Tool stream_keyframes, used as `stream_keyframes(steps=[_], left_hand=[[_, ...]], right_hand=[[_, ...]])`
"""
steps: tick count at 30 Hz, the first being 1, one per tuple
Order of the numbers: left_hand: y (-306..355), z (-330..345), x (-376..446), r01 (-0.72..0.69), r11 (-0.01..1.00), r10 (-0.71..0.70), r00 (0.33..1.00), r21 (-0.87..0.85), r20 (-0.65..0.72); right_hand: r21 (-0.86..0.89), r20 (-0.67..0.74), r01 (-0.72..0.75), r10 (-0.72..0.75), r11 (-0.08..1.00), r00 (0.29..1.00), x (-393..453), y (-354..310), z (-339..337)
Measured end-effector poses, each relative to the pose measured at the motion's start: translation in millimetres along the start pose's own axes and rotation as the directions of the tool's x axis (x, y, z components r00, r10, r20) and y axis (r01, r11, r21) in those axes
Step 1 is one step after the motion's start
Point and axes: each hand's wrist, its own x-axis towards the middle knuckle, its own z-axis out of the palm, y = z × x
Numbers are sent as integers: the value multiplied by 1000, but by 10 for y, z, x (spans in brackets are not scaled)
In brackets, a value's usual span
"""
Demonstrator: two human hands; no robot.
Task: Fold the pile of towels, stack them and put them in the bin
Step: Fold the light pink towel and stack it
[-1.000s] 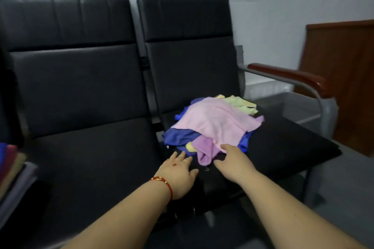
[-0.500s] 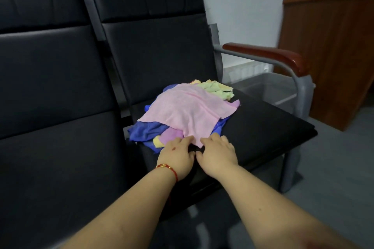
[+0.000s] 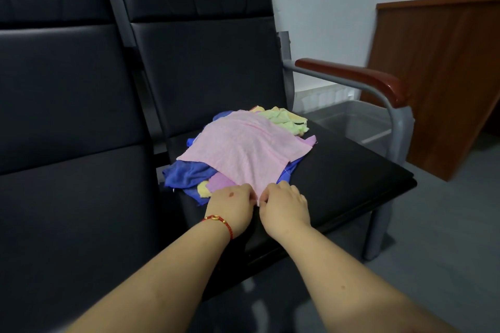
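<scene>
On the black seat, we pinch the near edge of the pink towel atop the pile with left hand and right hand, likely to lift it free for folding.

Two black seats stand side by side, and one towel pile lies on the right-hand one; how many towels it holds I cannot tell, though pink, blue, purple and yellow-green cloth shows. One clear bin sits beyond one armrest. Two hands reach in, one wrist wearing one red bracelet.
</scene>
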Motion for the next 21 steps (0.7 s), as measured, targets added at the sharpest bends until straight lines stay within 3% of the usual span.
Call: stream_keyframes(steps=[4,7,12,16,21], left_hand=[[-20,-52,-106,-21,997,9,988,-80,-154],[-3,-181,-256,-112,973,49,955,-203,-292],[-27,-447,-482,-31,860,-83,976,-509,-201],[-177,-643,-711,-46,869,-114,950,-492,-290],[-530,-740,-1099,-124,893,-2,960,-433,-280]], right_hand=[[109,30,57,-60,992,998,-45,33,-54],[179,-42,89,-83,980,996,-59,12,-97],[330,-184,154,-96,931,978,-98,-135,-189],[328,-143,213,-174,920,974,-162,-315,-172],[299,-88,243,-227,923,970,-220,-498,-125]])
